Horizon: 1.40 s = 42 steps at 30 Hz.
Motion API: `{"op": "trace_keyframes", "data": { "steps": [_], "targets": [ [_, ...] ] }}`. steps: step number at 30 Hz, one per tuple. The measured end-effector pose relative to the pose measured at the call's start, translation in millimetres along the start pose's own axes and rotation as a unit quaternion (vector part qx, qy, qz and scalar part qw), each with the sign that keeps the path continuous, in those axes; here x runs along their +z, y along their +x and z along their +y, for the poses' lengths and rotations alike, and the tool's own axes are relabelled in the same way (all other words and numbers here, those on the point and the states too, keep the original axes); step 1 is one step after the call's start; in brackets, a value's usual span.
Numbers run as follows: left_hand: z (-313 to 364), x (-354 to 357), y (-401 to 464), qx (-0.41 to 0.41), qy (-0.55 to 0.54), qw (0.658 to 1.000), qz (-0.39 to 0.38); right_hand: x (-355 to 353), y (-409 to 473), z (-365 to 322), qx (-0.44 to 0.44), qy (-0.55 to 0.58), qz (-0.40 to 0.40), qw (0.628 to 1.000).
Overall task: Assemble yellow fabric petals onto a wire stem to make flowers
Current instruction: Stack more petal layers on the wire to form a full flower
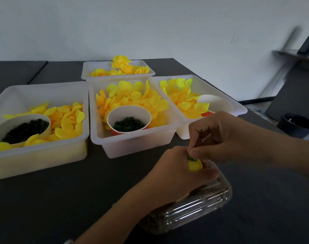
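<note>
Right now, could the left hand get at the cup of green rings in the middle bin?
Probably yes, but not freely. The cup of green rings is open-topped with nothing over it. However, the left hand grips the yellow petal bud while the right hand pinches the wire stem, so it would have to let go first.

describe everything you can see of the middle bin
The middle bin is a rectangular tub of translucent white plastic with a flat rim, standing upright on the dark table. Loose yellow petals fill most of it. At its near end stands a paper cup, red outside and white inside, holding small dark green rings. Similar bins flank it closely and another sits behind.
</note>
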State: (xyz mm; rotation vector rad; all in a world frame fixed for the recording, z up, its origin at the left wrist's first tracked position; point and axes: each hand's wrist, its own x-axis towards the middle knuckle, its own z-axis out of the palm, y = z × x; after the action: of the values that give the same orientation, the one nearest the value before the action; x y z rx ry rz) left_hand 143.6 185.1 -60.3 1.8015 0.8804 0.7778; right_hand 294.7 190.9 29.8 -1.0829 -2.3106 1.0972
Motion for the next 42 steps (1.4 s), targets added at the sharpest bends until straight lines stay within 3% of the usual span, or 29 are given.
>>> {"op": "trace_keyframes", "data": {
  "steps": [3,12,22,26,29,32,34,37,39,42],
  "targets": [
    [-1,-13,1,0.004,-0.030,0.998,-0.055,-1,1,3,0.006,0.022,-0.007,1.000],
    [-4,-17,3,0.006,-0.044,0.994,-0.101,1,5,8,0.032,-0.012,-0.039,0.999],
    [-4,-10,5,-0.019,-0.005,0.998,-0.058,4,5,12,0.009,-0.024,-0.035,0.999],
    [-2,-4,4,-0.005,0.039,0.999,0.000,3,8,17,0.012,-0.017,-0.043,0.999],
    [-1,0,3,0.005,0.036,0.999,0.010,-5,15,19,0.034,0.012,-0.095,0.995],
    [0,0,1,0.006,0.049,0.999,0.016,-36,29,14,0.088,0.005,-0.240,0.967],
    [0,0,1,-0.005,0.083,0.996,0.039,-57,47,14,0.102,-0.031,-0.254,0.961],
    [-2,1,1,-0.035,0.129,0.990,0.048,-62,86,30,0.079,-0.207,-0.029,0.975],
    [-4,1,1,-0.048,0.133,0.988,0.053,-50,112,47,0.053,-0.384,0.041,0.921],
    [-3,-1,-1,-0.056,0.126,0.989,0.056,-30,144,66,0.065,-0.551,0.026,0.832]
  ]
}}
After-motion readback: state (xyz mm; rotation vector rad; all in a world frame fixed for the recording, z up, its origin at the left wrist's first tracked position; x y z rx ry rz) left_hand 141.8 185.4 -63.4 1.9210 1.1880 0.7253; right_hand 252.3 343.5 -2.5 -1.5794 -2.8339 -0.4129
